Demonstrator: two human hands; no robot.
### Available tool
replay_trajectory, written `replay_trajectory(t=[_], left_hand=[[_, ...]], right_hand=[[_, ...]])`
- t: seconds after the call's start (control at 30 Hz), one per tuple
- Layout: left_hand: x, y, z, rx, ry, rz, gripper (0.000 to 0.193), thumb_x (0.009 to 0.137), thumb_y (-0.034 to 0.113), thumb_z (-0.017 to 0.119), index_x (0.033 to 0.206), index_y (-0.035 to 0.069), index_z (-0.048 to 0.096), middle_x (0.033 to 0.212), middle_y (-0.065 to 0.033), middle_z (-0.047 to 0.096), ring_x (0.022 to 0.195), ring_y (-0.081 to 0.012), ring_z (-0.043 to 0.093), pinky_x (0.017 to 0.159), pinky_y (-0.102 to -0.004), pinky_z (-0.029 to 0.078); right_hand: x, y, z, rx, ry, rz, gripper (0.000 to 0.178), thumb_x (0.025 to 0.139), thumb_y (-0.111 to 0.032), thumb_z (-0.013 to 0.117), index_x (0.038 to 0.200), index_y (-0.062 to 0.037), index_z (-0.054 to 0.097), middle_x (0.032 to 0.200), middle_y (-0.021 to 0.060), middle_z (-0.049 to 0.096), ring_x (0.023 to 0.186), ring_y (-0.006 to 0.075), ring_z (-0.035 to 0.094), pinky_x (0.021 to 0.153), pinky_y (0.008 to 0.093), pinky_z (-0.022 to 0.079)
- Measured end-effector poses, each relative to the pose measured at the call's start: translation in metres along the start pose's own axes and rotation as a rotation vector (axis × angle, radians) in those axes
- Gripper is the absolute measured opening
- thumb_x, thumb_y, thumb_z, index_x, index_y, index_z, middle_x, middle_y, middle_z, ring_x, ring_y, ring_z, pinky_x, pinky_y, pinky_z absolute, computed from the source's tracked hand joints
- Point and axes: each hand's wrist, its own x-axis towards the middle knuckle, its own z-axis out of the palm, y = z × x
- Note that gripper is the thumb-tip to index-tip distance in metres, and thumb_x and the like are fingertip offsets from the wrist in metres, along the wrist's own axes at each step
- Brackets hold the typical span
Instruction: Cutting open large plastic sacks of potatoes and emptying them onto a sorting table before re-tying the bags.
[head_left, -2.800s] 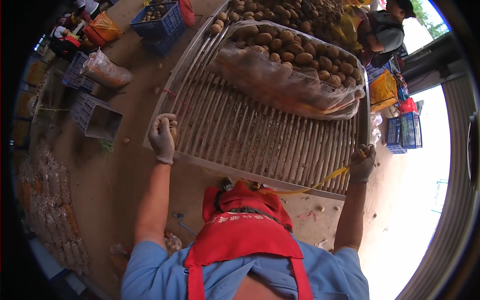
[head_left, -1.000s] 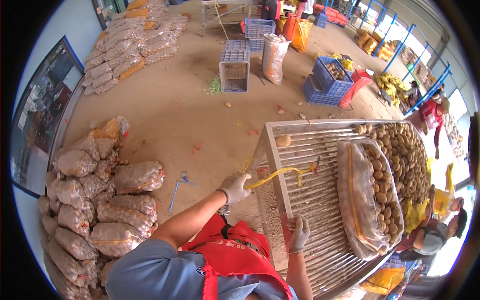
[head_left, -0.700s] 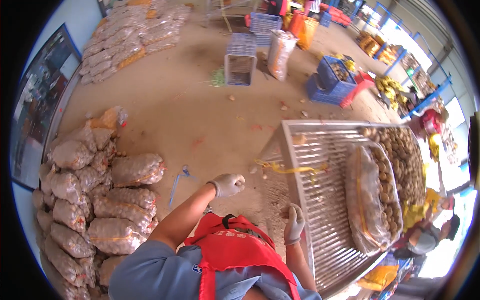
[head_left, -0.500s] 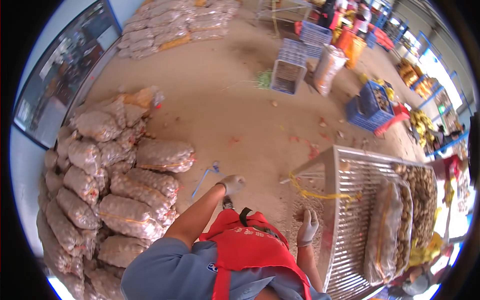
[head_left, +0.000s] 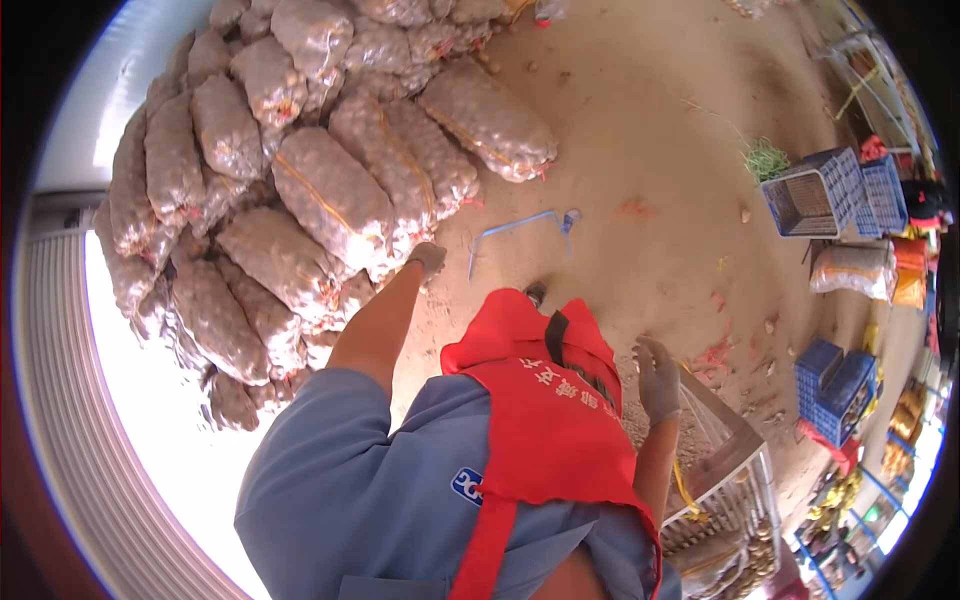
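Observation:
My left hand (head_left: 428, 258) wears a pale glove and is beside the near end of a stuffed sack (head_left: 335, 190) in the pile on the left. I cannot make out its fingers clearly, nor whether it touches the sack. Over the floor at right, my gloved right hand (head_left: 658, 380) hangs with its fingers apart and nothing in them. The sacks are see-through, packed with round lumps and striped with orange; another sack (head_left: 490, 118) lies at the pile's right edge. A slatted metal table (head_left: 725, 440) stands below my right hand.
A thin blue strap-like thing (head_left: 520, 222) lies on the floor ahead. Blue crates (head_left: 812, 195) and a filled sack (head_left: 850, 270) stand far right, with more blue crates (head_left: 835, 390) nearer. A ribbed wall (head_left: 75, 400) and bright daylight are at left.
My view has swung left, toward the sack pile. The metal table has slid to the lower right of the picture. My left hand is now close to the sacks.

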Motion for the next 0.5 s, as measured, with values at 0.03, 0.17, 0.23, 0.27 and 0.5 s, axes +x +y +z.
replay_trajectory(t=[0.03, 0.17, 0.23, 0.27, 0.5], left_hand=[[-0.009, -0.005, 0.001, -0.115, -0.016, -0.038, 0.025, 0.095, 0.021, 0.058, 0.088, 0.0, 0.069, 0.079, -0.0129, 0.071, 0.068, -0.0223, 0.068, 0.061, -0.0371, 0.054], [-0.042, -0.015, 0.039, -0.311, 0.104, -0.17, 0.023, 0.096, 0.02, 0.059, 0.1, -0.001, 0.068, 0.081, -0.0139, 0.071, 0.063, -0.0237, 0.066, 0.058, -0.0367, 0.052], [-0.054, -0.014, 0.063, -0.424, 0.077, -0.245, 0.025, 0.097, 0.019, 0.058, 0.11, 0.0, 0.066, 0.084, -0.016, 0.072, 0.063, -0.0238, 0.067, 0.057, -0.0366, 0.051], [-0.058, -0.013, 0.074, -0.492, 0.055, -0.26, 0.025, 0.098, 0.021, 0.058, 0.112, 0.002, 0.066, 0.087, -0.0161, 0.073, 0.064, -0.0235, 0.068, 0.058, -0.0361, 0.052], [-0.053, -0.009, 0.141, -0.644, 0.169, -0.303, 0.026, 0.101, 0.028, 0.062, 0.116, 0.008, 0.067, 0.095, -0.0143, 0.077, 0.071, -0.0226, 0.07, 0.068, -0.0381, 0.056]], right_hand=[[0.012, 0.0, -0.004, -0.19, -0.093, -0.033, 0.031, 0.106, -0.029, 0.059, 0.121, -0.0056, 0.073, 0.105, 0.0224, 0.077, 0.093, 0.0305, 0.076, 0.084, 0.0425, 0.058], [0.078, 0.002, -0.02, -0.379, -0.394, 0.065, 0.036, 0.106, -0.034, 0.059, 0.123, -0.006, 0.072, 0.114, 0.0196, 0.076, 0.109, 0.034, 0.074, 0.094, 0.0426, 0.055], [0.12, -0.003, -0.031, -0.375, -0.422, 0.01, 0.035, 0.105, -0.035, 0.058, 0.121, -0.0078, 0.073, 0.116, 0.0204, 0.075, 0.11, 0.0378, 0.072, 0.094, 0.0455, 0.055], [0.143, -0.008, -0.036, -0.37, -0.45, 0.019, 0.034, 0.104, -0.035, 0.057, 0.119, -0.0097, 0.073, 0.117, 0.0212, 0.075, 0.111, 0.0415, 0.071, 0.093, 0.0484, 0.055], [0.3, -0.045, -0.091, -0.564, -0.464, -0.316, 0.036, 0.105, -0.035, 0.057, 0.121, -0.0064, 0.072, 0.113, 0.0238, 0.074, 0.108, 0.045, 0.07, 0.092, 0.0466, 0.055]])
